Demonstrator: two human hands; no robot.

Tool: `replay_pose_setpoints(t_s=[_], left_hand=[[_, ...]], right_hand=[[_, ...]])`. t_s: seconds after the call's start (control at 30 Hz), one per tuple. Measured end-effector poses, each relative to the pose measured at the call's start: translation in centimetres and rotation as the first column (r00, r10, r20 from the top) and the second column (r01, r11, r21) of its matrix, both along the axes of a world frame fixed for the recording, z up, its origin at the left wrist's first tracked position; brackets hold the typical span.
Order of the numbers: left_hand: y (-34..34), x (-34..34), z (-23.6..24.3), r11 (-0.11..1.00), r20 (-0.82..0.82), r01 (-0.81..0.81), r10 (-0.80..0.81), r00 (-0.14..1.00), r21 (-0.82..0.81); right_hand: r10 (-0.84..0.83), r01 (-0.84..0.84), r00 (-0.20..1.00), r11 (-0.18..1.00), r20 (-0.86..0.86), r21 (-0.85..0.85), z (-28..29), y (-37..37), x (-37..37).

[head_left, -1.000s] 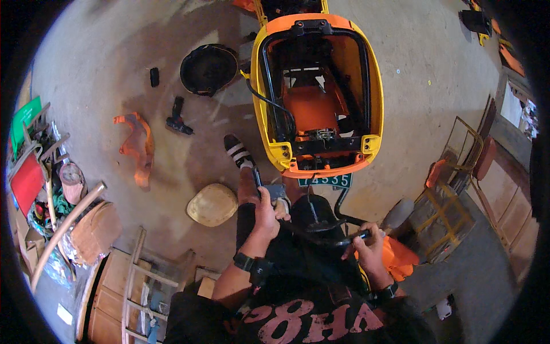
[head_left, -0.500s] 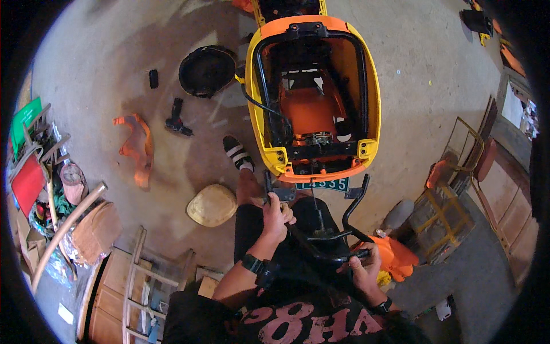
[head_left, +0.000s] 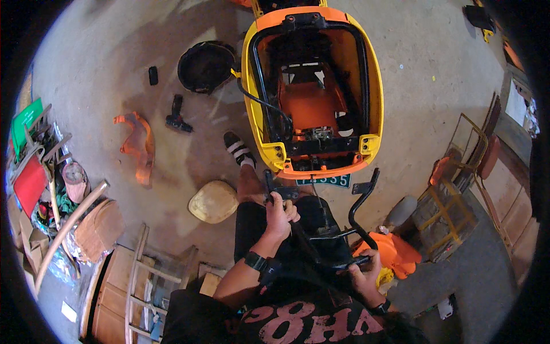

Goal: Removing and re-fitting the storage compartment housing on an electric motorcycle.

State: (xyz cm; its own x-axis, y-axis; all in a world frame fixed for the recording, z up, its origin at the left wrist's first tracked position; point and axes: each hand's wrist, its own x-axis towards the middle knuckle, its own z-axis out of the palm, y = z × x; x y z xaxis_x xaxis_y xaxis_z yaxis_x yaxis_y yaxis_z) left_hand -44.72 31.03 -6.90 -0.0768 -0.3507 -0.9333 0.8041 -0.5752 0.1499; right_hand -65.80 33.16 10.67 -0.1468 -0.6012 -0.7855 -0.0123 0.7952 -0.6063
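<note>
A black tubular metal rack (head_left: pixel 360 215) is held across my lap, its two bracket ends toward the scooter. My left hand (head_left: pixel 279 214) is closed around its left bar, below the flat bracket. My right hand (head_left: pixel 366 274) grips the near right bend of the tube. Just beyond the rack stands the yellow and orange scooter rear body (head_left: pixel 376 109), its top open onto a black frame and an orange inside. A green licence plate (head_left: pixel 338 180) sits under its near edge, partly hidden. A black cable (head_left: pixel 260 102) hangs over the body's left rim.
On the floor to the left lie a cordless drill (head_left: pixel 178 116), an orange plastic panel (head_left: pixel 139 146), a black round basin (head_left: pixel 205 66) and a pale stool (head_left: pixel 213 202). Orange plastic parts (head_left: pixel 395 252) rest by my right hand. A wooden ladder-like frame (head_left: pixel 136 281) stands lower left.
The rack has turned slightly, its right bracket end moving right and away from the scooter body. My right hand has come a little lower; my left hand keeps its hold.
</note>
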Motion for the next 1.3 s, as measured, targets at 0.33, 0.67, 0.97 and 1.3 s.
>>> replay_pose_setpoints(t_s=[0.33,0.67,0.97,1.3], left_hand=[[0.2,0.9,2.1,0.983,-0.063,-0.097,0.088,0.994,-0.155],[-8.9,2.9,3.1,0.987,0.647,0.129,-0.036,0.761,-0.097],[-9.0,5.0,0.8,0.831,0.888,0.54,-0.343,0.307,0.134],[-7.7,5.1,0.5,0.855,0.675,0.478,-0.474,0.566,0.2]], right_hand=[[0.416,-0.441,0.897,0.861,-0.148,-0.251,2.8,0.5,-0.6],[0.582,-0.576,0.812,0.781,-0.054,-0.241,2.0,-8.6,2.9],[0.588,-0.706,0.707,0.62,-0.392,-0.343,1.4,-10.9,6.0],[-0.173,0.223,0.956,0.953,0.236,-0.204,-4.8,-10.0,2.9]])
